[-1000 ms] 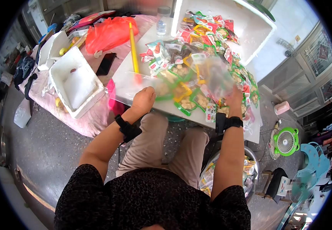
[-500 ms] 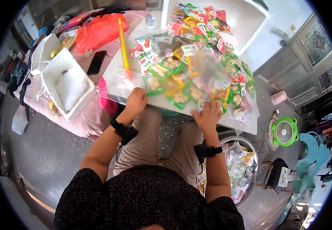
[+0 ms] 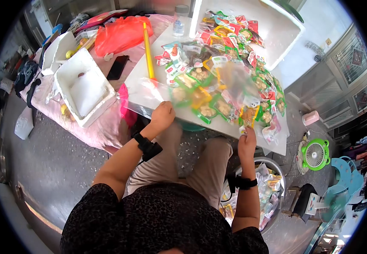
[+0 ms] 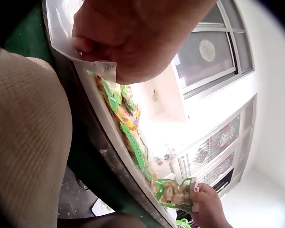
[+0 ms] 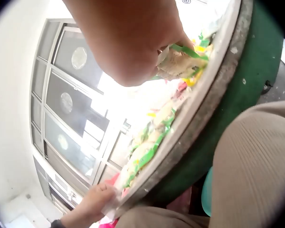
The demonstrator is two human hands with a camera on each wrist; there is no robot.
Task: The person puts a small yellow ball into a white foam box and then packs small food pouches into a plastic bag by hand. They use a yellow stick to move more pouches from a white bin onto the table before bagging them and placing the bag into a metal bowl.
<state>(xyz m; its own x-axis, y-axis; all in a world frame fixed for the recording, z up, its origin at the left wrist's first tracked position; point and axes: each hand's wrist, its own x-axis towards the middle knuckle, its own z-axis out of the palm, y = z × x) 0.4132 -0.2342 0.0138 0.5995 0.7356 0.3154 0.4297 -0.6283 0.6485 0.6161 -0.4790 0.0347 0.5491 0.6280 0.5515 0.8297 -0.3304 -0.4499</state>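
At the front edge of the table (image 3: 196,120), the left hand (image 3: 163,115) pinches the edge of a clear plastic bag (image 3: 145,94) lying on the tabletop; the left wrist view shows the bag's edge under its curled fingers. The right hand (image 3: 247,144) grips one end of a small food packet (image 3: 248,116) with a green border, held over the table's edge. In the left wrist view this packet (image 4: 175,194) shows pale brown pieces inside. Many similar packets (image 3: 223,106) are heaped between and behind the hands.
A white foam box (image 3: 285,38) lies on its side behind the heap. Left of it are a bottle (image 3: 180,23) and a yellow stick (image 3: 148,53). Another foam box (image 3: 84,86) and a phone (image 3: 118,67) rest on pink cloth. A metal basin (image 3: 281,175) of packets stands low right.
The right hand has come back from the heap to the table's front edge and now grips a packet. The left hand stays by the clear bag.
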